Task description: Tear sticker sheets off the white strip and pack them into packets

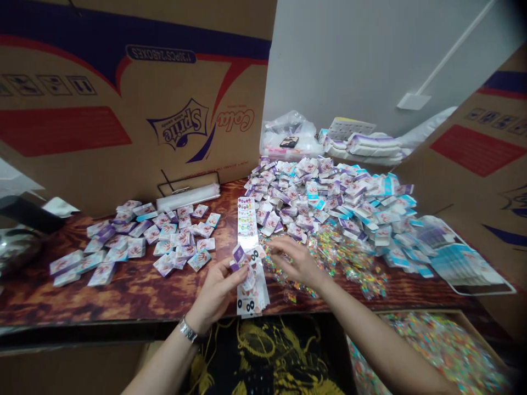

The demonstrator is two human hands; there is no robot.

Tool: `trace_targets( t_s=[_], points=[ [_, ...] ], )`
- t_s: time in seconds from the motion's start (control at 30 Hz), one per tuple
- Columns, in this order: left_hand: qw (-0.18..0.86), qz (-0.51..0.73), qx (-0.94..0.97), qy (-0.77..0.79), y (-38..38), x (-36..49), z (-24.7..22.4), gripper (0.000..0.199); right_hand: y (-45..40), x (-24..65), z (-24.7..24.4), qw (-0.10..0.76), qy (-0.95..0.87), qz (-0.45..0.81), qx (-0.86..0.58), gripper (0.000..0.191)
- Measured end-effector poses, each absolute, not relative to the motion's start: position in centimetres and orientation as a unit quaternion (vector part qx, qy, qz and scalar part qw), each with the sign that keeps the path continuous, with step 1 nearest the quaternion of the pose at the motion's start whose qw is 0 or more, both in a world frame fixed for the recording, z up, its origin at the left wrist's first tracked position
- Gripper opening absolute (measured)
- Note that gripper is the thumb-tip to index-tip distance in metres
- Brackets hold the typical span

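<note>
Forearms point(370, 340) reach past packet piles point(329, 203) between upright cardboard carton flaps point(135, 109).

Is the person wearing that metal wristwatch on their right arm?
No, the metal wristwatch sits on the left wrist, just behind the left hand gripping the printed paper strip, and the right arm is bare.

the left hand point(218, 291) and right hand point(296, 263) are hemmed in on the desk point(123, 296) by a smaller pile of purple-and-white packets point(173, 236) to the left and a large heap of packets point(329, 197) ahead. a narrow gap is left between the piles, partly blocked by a long printed card strip point(247, 230). passage to the right is crossed by bags of colourful pieces point(346, 263). farther reach is barred by an upright left carton panel point(82, 109) and a tilted right carton panel point(473, 164). below the desk edge, the lower right is occupied by a tray of coloured pieces point(444, 351).
</note>
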State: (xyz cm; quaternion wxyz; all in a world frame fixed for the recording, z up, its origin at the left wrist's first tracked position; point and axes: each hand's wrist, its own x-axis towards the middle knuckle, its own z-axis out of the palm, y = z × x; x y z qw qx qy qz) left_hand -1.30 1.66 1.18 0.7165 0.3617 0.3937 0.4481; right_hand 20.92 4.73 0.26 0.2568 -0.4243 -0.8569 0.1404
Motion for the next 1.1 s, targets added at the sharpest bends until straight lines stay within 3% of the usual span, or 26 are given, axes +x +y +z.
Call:
trace_targets(
  t_s=[0.13, 0.23, 0.33, 0.6, 0.8, 0.97, 1.1],
  points=[
    [0.671, 0.436, 0.421, 0.427, 1.7, -2.0, 0.9, 0.037, 5.3, 22.1, -2.1, 0.082, -0.825, 0.187, -0.527, 0.02],
    [0.673, 0.424, 0.431, 0.425, 1.6, -2.1, 1.0, 0.035, 5.1, 22.1, -3.7, 0.071, -0.82, 0.199, -0.532, 0.019],
    [0.681, 0.422, 0.424, 0.423, 1.5, -2.0, 1.1, 0.034, 5.2, 22.3, -4.2, 0.1, -0.81, 0.224, -0.532, 0.011],
    [0.642, 0.418, 0.463, 0.446, 1.7, -2.1, 1.0, 0.035, 6.2, 22.9, -1.5, 0.22, -0.743, 0.326, -0.542, 0.022],
    [0.613, 0.417, 0.519, 0.426, 1.5, -1.5, 1.1, 0.039, 5.0, 19.0, 2.8, 0.368, -0.62, 0.511, -0.469, 0.019],
    [0.599, 0.416, 0.548, 0.409, 1.1, -1.1, 1.3, 0.045, 4.7, 17.1, 3.1, 0.37, -0.669, 0.401, -0.505, 0.015],
    [0.59, 0.417, 0.559, 0.407, 0.9, -0.9, 1.6, 0.045, 5.0, 16.8, 2.2, 0.374, -0.663, 0.423, -0.492, 0.016]
  ],
)
